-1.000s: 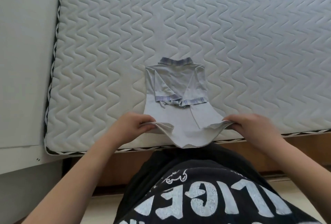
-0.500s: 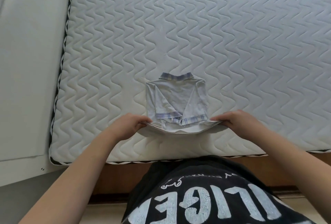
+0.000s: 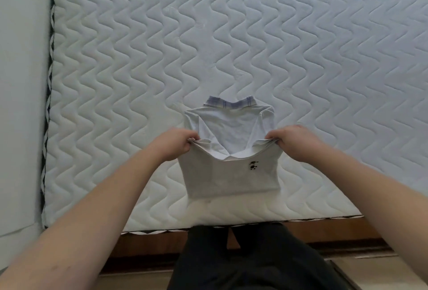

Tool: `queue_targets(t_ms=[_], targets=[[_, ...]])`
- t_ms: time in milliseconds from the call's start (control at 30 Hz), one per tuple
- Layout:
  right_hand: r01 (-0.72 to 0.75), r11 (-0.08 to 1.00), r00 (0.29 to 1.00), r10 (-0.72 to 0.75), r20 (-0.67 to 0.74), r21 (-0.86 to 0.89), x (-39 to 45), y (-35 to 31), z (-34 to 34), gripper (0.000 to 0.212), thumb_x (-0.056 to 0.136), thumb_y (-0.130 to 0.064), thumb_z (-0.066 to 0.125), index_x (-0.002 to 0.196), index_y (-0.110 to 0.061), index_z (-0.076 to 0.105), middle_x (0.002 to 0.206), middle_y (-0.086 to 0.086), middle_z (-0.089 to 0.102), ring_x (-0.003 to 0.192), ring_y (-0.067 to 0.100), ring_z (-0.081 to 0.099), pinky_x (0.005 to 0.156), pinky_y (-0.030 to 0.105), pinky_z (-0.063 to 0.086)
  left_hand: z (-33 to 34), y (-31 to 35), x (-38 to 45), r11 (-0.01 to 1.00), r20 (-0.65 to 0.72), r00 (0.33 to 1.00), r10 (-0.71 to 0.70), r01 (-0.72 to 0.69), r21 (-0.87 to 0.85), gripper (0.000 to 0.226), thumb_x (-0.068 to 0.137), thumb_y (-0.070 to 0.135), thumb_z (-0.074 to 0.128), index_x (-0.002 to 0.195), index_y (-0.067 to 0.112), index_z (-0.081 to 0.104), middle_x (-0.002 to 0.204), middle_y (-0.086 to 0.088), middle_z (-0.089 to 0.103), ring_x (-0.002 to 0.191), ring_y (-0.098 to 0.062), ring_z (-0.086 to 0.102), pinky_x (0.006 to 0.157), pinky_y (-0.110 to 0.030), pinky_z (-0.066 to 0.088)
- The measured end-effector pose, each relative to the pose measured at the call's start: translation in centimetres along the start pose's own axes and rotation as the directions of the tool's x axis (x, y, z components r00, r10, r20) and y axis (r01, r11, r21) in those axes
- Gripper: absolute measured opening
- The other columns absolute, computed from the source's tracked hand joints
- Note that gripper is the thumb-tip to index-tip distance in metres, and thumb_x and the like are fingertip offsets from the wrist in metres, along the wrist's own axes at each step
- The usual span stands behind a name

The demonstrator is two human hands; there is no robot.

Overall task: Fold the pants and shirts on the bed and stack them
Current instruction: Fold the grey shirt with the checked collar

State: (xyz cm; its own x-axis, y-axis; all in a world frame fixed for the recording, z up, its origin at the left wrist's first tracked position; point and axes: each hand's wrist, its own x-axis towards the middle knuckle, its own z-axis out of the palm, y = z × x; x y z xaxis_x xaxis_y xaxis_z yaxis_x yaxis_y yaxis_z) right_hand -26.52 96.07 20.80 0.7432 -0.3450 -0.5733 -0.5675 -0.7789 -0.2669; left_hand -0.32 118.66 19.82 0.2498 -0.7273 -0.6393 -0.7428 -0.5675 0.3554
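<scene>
Head view: since a second ago the shirt's (image 3: 231, 174) hem has come up off the near edge of the bed (image 3: 324, 58) and travelled forward over the body, so the lower half now shows its outer face with a small dark print just left of the right hand (image 3: 294, 141). A second ago both hands were pinching the hem near the bed's edge; now they hold it about halfway up the shirt. That suggests the bottom-to-collar fold is roughly half done and needs carrying on to the collar (image 3: 230, 102), which lies well beyond both hands.

Left hand (image 3: 173, 142) pinches the hem's left corner, fingers curled round bunched cloth. Right hand does the same at the right corner. Between them the hem sags in a shallow dip. Both forearms reach forward, roughly level, with the shirt on the bed between them. No pants or stack are in view.
</scene>
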Motion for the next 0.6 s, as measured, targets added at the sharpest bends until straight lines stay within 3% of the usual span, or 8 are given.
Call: queue_targets(t_ms=[167,300,500,600], targets=[[-0.097,0.993,0.994,0.099,-0.035,0.06,5.2,2.0,1.5,0.042,0.098,-0.01,0.04,0.124,-0.034,0.063,0.125,0.002,0.066,0.116,0.027,0.055,0.097,0.033,0.033,-0.4,-1.2,6.7,0.999,-0.033,0.999,-0.002,0.001,-0.039,0.04,0.09,0.009,0.052,0.123,0.026,0.066,0.121,-0.004,0.067,0.111,-0.028,0.059,0.081,-0.026,0.039],[-0.148,0.985,0.988,0.151,-0.034,0.087,9.2,3.4,2.1,0.036,0.095,-0.016,0.045,0.12,-0.031,0.065,0.123,0.001,0.066,0.117,0.026,0.055,0.098,0.036,0.036,-0.3,-2.3,10.9,0.999,-0.028,0.999,-0.022,0.021,-0.036,0.038,0.091,0.009,0.053,0.125,0.02,0.065,0.119,-0.01,0.068,0.112,-0.031,0.06,0.09,-0.032,0.046],[-0.129,0.985,0.988,0.137,-0.066,0.118,15.5,5.6,3.7,0.023,0.092,-0.041,0.059,0.109,-0.029,0.069,0.108,0.002,0.071,0.112,0.027,0.058,0.097,0.038,0.039,1.5,-5.0,16.1,0.997,-0.06,0.995,-0.079,0.078,-0.029,0.033,0.091,0.013,0.057,0.123,0.017,0.064,0.116,-0.011,0.068,0.111,-0.03,0.059,0.084,-0.028,0.041],[-0.129,0.976,0.98,0.153,-0.126,0.177,17.9,6.6,4.7,0.024,0.091,-0.042,0.064,0.107,-0.027,0.072,0.105,0.005,0.072,0.107,0.029,0.061,0.089,0.037,0.042,2.6,-6.0,18.2,0.996,-0.063,0.995,-0.081,0.079,-0.039,0.029,0.091,0.013,0.056,0.118,0.017,0.066,0.114,-0.011,0.069,0.109,-0.031,0.06,0.083,-0.031,0.043]])
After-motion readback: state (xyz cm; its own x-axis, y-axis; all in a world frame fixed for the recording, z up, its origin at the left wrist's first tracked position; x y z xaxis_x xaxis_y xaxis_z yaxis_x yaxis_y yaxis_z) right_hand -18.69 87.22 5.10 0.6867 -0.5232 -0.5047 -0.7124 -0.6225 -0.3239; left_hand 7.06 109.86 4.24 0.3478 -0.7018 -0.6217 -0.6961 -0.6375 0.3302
